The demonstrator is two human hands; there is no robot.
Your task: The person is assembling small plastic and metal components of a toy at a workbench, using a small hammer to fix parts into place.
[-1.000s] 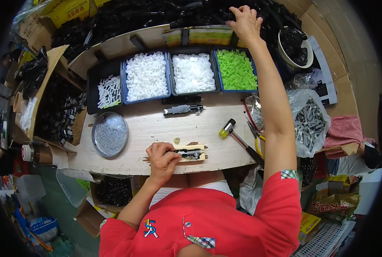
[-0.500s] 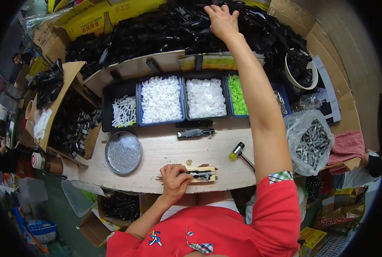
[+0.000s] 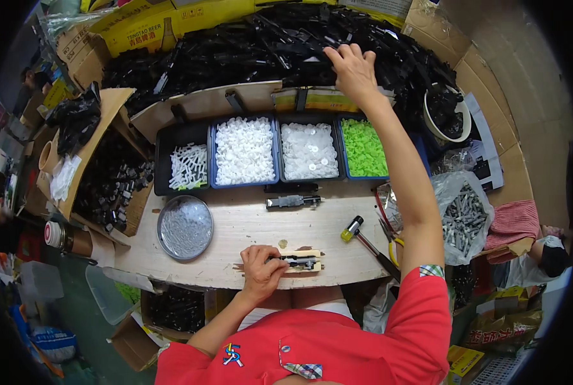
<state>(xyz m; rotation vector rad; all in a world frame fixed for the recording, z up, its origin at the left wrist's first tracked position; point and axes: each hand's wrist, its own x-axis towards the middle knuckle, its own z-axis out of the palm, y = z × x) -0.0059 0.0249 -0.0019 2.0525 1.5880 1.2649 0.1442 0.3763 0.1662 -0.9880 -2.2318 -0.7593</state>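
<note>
My left hand (image 3: 262, 269) is closed on a black and grey plastic part (image 3: 293, 260), which lies in a small wooden jig (image 3: 316, 254) at the table's near edge. My fingers cover the part's left end. My right hand (image 3: 355, 76) is stretched out over the long heap of black plastic parts (image 3: 235, 54) at the back. Its fingers are spread, and I see no part between them; the black pieces lie against its fingertips. Another black and grey part (image 3: 293, 201) lies mid-table, behind the jig.
Trays hold white sticks (image 3: 189, 167), white pieces (image 3: 244, 151), clear discs (image 3: 309, 151) and green pieces (image 3: 364, 151). A round metal dish (image 3: 185, 228) stands left. Right are a hammer (image 3: 354, 229), yellow-handled pliers (image 3: 394, 249) and a bag of grey parts (image 3: 464, 215).
My right hand has drawn back nearer to me and a little rightward over the heap. The green tray and the pliers show more fully. My left hand stays at the jig.
</note>
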